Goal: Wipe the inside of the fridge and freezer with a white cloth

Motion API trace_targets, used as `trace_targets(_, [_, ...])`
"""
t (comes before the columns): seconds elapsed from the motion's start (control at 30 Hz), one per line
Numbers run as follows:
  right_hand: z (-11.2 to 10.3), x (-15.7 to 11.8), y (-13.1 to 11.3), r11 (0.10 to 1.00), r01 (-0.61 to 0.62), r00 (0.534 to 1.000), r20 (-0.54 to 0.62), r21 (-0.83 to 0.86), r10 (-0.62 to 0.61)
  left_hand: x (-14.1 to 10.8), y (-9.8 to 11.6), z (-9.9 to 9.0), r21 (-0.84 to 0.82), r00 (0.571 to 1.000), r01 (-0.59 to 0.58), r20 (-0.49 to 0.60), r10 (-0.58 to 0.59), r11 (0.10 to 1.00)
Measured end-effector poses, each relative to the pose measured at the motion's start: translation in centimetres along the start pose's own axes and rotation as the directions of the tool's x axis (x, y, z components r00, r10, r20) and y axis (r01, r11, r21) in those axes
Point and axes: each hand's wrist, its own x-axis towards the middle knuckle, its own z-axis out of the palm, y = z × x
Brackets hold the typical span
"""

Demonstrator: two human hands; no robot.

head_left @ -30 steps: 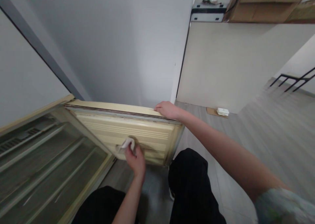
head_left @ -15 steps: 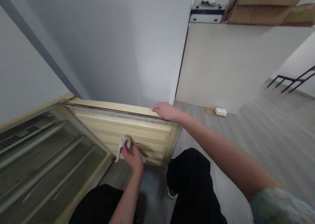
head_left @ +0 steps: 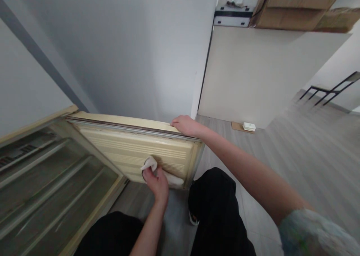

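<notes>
The left hand's (head_left: 158, 183) grip pinches a white cloth (head_left: 149, 163) against the ribbed inner face of the open door (head_left: 135, 144); the right hand's (head_left: 186, 125) grip is curled on the door's top edge, near its free end.

One head-worn view looks forward and steeply down, close over both bare hands (head_left: 159, 183).

Looks pretty dim and cool-toned, kinda flat. Gets brightest mid-frame on the pale wall (head_left: 171, 68), then fades greyer toward the upper left. Shows soft shadowing on the door panel (head_left: 112, 145), plus murky dark down at lower left. Crushes to near-black at bottom centre. Smears slightly around the cloth (head_left: 150, 163). Goes soft and stretched toward the right edge.
</notes>
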Motion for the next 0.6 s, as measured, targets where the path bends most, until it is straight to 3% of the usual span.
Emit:
trace_targets(0.07, [0.1, 0.2, 0.1, 0.999, 0.013, 1.0, 0.002, -0.04, -0.013, -0.3, 0.1, 0.1, 0.004, 1.0, -0.004, 0.027, 0.004, 1.0])
trace_targets(0.23, [0.3, 0.9, 1.0, 0.997, 0.037, 0.999, 0.0, -0.065, -0.037, -7.7, 2.4, 3.0, -0.036, 0.98, -0.009, 0.199, 0.015, 0.999])
trace_targets(0.3, [0.2, 1.0, 1.3, 0.998, 0.034, 0.999, -0.002, -0.058, -0.034, -8.8, 2.7, 3.6, -0.052, 0.974, 0.004, 0.227, 0.008, 0.999])
trace_targets(0.37, [0.1, 1.0, 1.3, 0.998, 0.038, 0.999, 0.001, -0.056, -0.038, -7.5, 2.3, 3.3, -0.055, 0.98, 0.024, 0.2, -0.013, 0.998])
trace_targets(0.5, [0.1, 1.0, 1.0, 0.995, 0.04, 0.999, 0.015, -0.087, -0.039, -1.6, 0.3, 1.1, -0.038, 0.998, 0.033, 0.045, -0.032, 0.999])
trace_targets(0.6, [0.2, 1.1, 1.2, 0.994, 0.048, 0.999, 0.01, -0.103, -0.047, -0.5, 0.0, 0.7, -0.045, 1.0, 0.02, 0.018, -0.019, 0.999])
